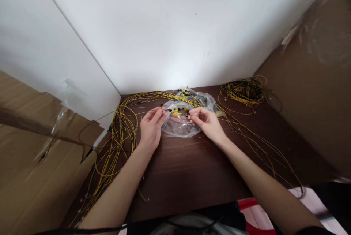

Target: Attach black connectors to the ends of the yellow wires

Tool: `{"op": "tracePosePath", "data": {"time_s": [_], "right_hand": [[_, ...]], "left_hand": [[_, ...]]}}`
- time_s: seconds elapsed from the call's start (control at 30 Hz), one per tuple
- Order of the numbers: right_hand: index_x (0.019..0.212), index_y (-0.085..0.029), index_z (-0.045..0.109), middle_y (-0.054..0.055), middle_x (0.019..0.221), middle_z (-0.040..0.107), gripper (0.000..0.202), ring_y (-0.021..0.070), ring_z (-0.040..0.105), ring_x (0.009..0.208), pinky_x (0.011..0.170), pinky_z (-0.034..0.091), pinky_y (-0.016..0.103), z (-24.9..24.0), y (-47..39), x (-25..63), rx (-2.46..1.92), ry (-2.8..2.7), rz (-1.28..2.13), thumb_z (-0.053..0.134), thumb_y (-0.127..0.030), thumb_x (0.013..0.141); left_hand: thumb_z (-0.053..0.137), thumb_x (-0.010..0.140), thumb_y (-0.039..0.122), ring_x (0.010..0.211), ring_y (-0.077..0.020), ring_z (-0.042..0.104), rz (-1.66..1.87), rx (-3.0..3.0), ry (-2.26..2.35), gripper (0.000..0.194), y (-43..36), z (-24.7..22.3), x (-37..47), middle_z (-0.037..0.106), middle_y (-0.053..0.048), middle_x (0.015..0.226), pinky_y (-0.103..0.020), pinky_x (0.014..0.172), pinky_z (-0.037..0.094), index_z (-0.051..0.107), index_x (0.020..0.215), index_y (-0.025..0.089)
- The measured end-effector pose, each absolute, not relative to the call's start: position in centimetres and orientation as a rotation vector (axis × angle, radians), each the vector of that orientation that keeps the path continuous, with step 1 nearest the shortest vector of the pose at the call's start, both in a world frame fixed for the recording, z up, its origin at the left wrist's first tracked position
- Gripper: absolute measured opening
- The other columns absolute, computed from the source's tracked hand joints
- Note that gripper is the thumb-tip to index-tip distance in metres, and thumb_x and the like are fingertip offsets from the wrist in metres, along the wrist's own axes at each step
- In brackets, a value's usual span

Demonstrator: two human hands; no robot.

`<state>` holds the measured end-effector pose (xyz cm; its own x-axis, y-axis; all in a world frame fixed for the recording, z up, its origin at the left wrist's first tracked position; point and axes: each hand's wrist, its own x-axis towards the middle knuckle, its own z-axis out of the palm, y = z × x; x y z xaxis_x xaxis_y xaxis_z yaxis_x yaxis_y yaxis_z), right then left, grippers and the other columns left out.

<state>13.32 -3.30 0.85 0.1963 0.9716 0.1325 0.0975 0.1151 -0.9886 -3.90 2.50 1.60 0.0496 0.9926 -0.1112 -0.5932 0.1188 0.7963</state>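
Pinched between the fingers of my left hand [152, 125] is a yellow wire with a small black connector [168, 110] at its end, pointing right. My right hand [206, 122] is closed too, its thumb and forefinger together on a small dark piece [188, 116] too tiny to name. Both hands hover over a clear plastic bag [179, 129] that holds several small yellow and black parts [184, 93]. A bundle of long yellow and black wires [120, 125] runs behind the bag and hangs down along the left.
A coiled heap of yellow and black wires [246, 90] lies at the back right of the dark brown table [181, 176]. Loose wires trail over the right edge. Cardboard boxes [309, 92] flank both sides, and a white wall [175, 33] closes off the back.
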Motion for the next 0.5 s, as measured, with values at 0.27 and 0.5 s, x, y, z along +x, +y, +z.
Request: {"op": "tracePosePath", "data": {"time_s": [0.27,0.5], "right_hand": [[0.083,-0.015,0.061,0.005,0.076,0.064,0.021,0.0153,0.06,0.072,0.077,0.05,0.035,1.17,-3.32,13.48,-1.286,-1.165,0.816,0.067,-0.029,0.069],[0.081,-0.015,0.062,0.006,0.077,0.065,0.02,0.0157,0.06,0.071,0.073,0.05,0.035,1.13,-3.38,13.66,-1.323,-1.201,0.766,0.067,-0.03,0.068]], "left_hand": [[0.075,0.06,0.015,0.064,-0.0074,0.06,1.352,0.647,0.812,0.02,2.4,1.54,-3.95,0.066,-0.005,0.076,-0.022,0.068,0.053,0.065,0.076,0.009],[0.076,0.061,0.016,0.063,-0.0072,0.06,1.367,0.651,0.808,0.02,2.58,1.47,-4.04,0.066,-0.005,0.075,-0.021,0.066,0.052,0.064,0.075,0.009]]}}
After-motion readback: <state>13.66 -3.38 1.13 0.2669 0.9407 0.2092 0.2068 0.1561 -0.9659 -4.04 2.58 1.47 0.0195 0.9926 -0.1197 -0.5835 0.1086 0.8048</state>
